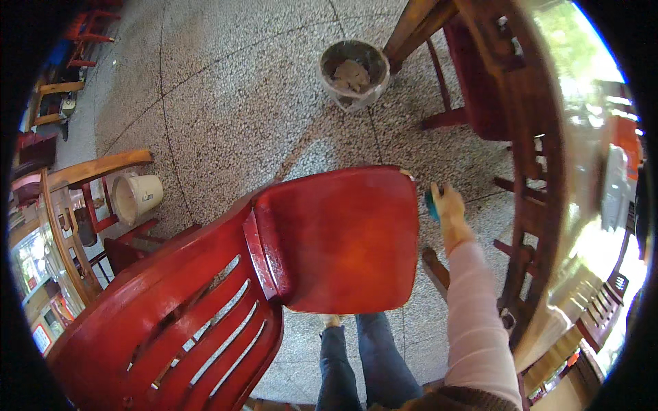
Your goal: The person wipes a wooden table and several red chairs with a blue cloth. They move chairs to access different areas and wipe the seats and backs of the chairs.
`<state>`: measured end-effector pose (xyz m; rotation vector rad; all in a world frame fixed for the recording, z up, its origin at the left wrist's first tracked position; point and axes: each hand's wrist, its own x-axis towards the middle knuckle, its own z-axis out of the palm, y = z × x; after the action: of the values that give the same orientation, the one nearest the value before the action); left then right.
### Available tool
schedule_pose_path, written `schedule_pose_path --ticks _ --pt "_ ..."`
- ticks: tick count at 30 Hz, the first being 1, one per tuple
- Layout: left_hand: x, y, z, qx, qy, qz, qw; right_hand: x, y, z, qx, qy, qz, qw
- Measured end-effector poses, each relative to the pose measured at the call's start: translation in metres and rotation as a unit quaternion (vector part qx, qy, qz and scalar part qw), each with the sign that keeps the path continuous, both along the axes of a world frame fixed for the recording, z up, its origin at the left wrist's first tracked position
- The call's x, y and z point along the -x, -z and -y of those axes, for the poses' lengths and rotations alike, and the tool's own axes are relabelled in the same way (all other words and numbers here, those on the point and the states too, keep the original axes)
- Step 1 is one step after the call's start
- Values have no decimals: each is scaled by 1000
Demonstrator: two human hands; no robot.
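A red wooden chair (344, 236) stands before me, its slatted back (195, 308) toward the lower left. The front corner of its seat has a pale chipped spot. My right hand (449, 203) is just beyond the seat's front edge, closed around a teal item (432, 206), perhaps a cloth or sponge; the fingers hide part of it. My left hand is out of view.
A bucket (354, 74) with a brownish cloth or lump inside stands on the pebbled floor (247, 103). A cream bucket (138, 198) lies by wooden chairs at left. A long dark wooden table edge (534, 169) and another red chair (478, 87) are at right.
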<state>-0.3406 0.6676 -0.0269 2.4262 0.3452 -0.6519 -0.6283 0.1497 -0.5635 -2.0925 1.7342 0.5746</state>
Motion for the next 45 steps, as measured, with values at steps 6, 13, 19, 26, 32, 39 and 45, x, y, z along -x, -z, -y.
schedule_pose_path --ticks 6,13,19,26,32,39,45 --pt "9 -24 -11 122 30 20 992 121 -89 -197 -122 109 21 986" --pt "30 -56 12 317 -6 -86 944 238 -235 -368 -279 192 -28 940" --pt "125 -40 104 509 214 -109 827 325 -342 -429 -207 288 14 935" --pt "187 -7 190 453 356 -4 818 404 -303 -555 -100 484 90 864" --pt "241 26 273 470 296 -61 829 395 -296 -573 -25 526 41 849" --pt "285 15 288 532 167 -95 824 369 -388 -525 74 416 189 886" --pt "301 34 254 449 221 41 865 292 -402 -451 73 345 154 923"
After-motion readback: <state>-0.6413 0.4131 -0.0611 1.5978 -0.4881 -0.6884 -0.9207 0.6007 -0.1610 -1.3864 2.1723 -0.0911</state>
